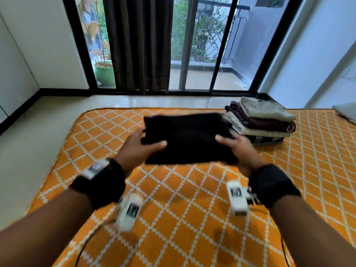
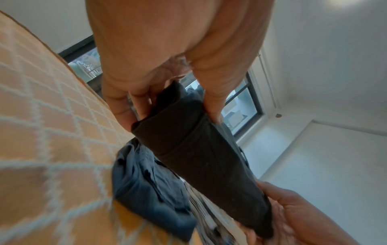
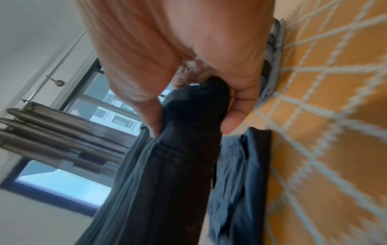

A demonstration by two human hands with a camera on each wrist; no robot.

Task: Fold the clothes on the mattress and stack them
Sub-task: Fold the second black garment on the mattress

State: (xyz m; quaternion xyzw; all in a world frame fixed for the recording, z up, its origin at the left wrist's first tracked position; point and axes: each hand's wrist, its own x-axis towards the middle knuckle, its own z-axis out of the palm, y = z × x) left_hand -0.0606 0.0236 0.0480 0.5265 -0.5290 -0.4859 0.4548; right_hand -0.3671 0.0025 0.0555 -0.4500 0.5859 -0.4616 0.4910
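Both hands hold a folded black garment (image 1: pixel 187 138) above the orange mattress (image 1: pixel 192 209), one at each end. The left hand (image 1: pixel 137 146) clamps its end with the thumb on top and fingers (image 2: pixel 125 114) underneath; the right hand (image 1: pixel 238 146) grips the other end the same way — thumb over, fingers under. A stack of folded clothes (image 1: pixel 260 120) sits on the mattress just right of the garment, and a blue garment (image 2: pixel 146 187) lies on the mattress below it.

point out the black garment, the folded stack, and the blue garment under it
black garment (image 1: pixel 188 137), head view, middle of its top face
folded stack (image 1: pixel 267 110), head view, grey top piece
blue garment (image 2: pixel 146 182), left wrist view, crumpled middle, beneath the black one
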